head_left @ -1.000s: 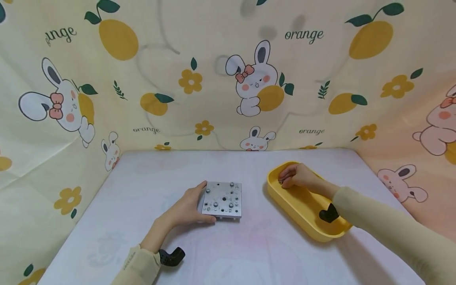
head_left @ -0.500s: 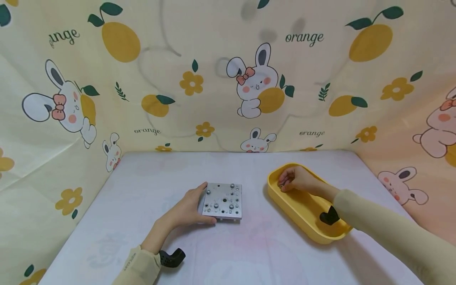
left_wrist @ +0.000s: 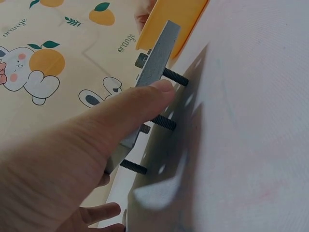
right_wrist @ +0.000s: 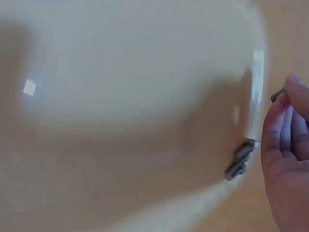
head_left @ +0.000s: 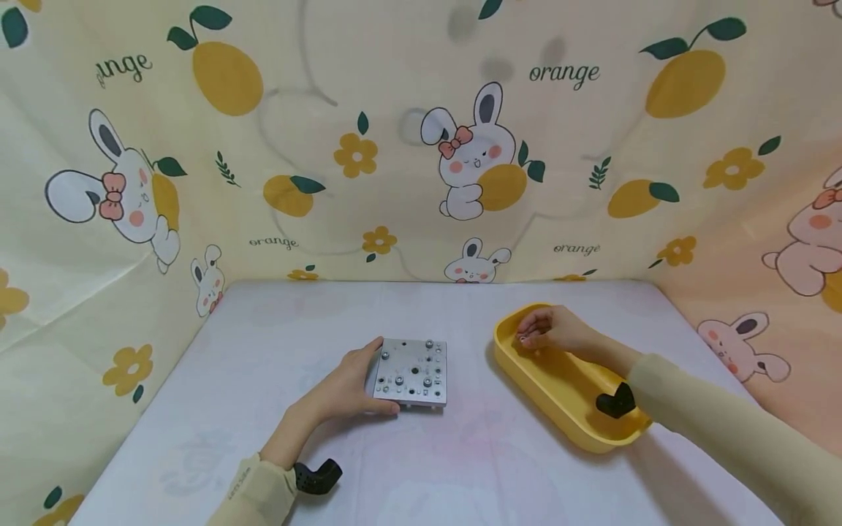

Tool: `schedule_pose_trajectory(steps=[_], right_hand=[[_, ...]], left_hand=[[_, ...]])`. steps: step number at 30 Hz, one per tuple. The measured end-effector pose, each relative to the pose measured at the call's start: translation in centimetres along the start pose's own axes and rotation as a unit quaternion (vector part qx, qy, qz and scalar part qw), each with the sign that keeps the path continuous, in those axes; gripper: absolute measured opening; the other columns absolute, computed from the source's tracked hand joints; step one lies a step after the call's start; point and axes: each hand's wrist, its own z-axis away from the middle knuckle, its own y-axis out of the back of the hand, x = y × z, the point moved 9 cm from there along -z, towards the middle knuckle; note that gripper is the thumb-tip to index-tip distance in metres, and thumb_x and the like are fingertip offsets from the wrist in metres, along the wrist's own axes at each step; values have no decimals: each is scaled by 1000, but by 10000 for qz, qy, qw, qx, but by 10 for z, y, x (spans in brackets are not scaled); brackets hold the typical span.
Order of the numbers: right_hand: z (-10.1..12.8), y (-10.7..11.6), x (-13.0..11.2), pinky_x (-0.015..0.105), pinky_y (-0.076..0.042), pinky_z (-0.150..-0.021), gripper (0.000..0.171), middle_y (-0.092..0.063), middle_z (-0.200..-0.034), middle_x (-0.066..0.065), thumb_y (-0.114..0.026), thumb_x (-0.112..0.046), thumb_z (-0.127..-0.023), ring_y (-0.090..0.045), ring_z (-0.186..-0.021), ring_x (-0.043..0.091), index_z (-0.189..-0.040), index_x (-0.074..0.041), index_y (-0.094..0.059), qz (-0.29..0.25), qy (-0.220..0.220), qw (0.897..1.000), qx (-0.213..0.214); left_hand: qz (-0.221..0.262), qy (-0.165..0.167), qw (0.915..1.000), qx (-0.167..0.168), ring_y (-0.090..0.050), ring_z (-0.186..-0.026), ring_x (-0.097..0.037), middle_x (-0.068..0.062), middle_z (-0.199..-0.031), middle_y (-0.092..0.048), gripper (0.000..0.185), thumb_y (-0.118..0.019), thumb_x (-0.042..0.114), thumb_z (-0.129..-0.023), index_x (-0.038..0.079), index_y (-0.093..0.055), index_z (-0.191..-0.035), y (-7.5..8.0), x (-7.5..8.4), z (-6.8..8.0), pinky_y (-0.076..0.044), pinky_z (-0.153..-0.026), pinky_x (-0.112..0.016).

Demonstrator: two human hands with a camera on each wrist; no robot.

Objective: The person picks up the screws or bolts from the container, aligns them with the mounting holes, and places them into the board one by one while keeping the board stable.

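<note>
My left hand grips a square silver metal plate at its left side, thumb along the near edge and fingers toward the far corner. Holes dot the plate, and several screw heads stand on its top. Below it, threaded screw shanks stick out toward the table, as the left wrist view shows. Over the far end of the yellow tray, my right hand pinches a small screw between thumb and index finger. Loose screws, blurred, lie in the tray's corner in the right wrist view.
The table has a pale cloth over it. Behind and to both sides hangs a printed curtain with rabbits and oranges. Black curved pieces sit at both wrists, one at the left cuff. The tray stands to the right of the plate.
My right hand has shifted slightly right and risen a little within the tray's far end, the small screw between its fingertips. The left hand and plate hold still; the head view has tilted slightly.
</note>
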Motion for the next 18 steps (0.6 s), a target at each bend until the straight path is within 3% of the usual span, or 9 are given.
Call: schedule_pose_trajectory(steps=[5, 10, 14, 18], right_hand=[[10, 8, -18, 35, -56, -75, 24, -66, -106, 28, -71, 3, -87, -65, -90, 34, -108, 10, -64, 68, 82, 9998, 164], [13, 11, -36, 43, -55, -85, 26, -63, -112, 32, -68, 4, -90, -67, -93, 29, -113, 13, -60, -388, 214, 9989, 180], [16, 6, -52, 39, -54, -87, 29, -62, -115, 32, -69, 1, -90, -67, -93, 20, -115, 12, -59, -644, 331, 9972, 205], [21, -5, -74, 33, -55, -85, 31, -64, -115, 28, -70, -2, -91, -67, -100, 24, -116, 10, -59, -901, 525, 9943, 232]], left_hand=[[-18, -30, 10000, -6, -30, -140, -35, -16, -154, -33, 125, -90, 51, -64, 4, -21, -156, 1, 1, -1, -27, -112, -49], [-6, -13, 10000, 3, -31, -139, -35, -17, -154, -34, 125, -90, 51, -63, 3, -21, -156, 1, 0, -1, -28, -112, -49], [36, 23, 10000, -5, -31, -139, -35, -17, -154, -33, 125, -90, 51, -64, 4, -21, -156, 0, 0, 0, -29, -112, -50], [40, 18, 10000, -3, -31, -139, -36, -18, -153, -33, 125, -90, 51, -63, 3, -21, -156, 1, 0, 0, -28, -112, -50]])
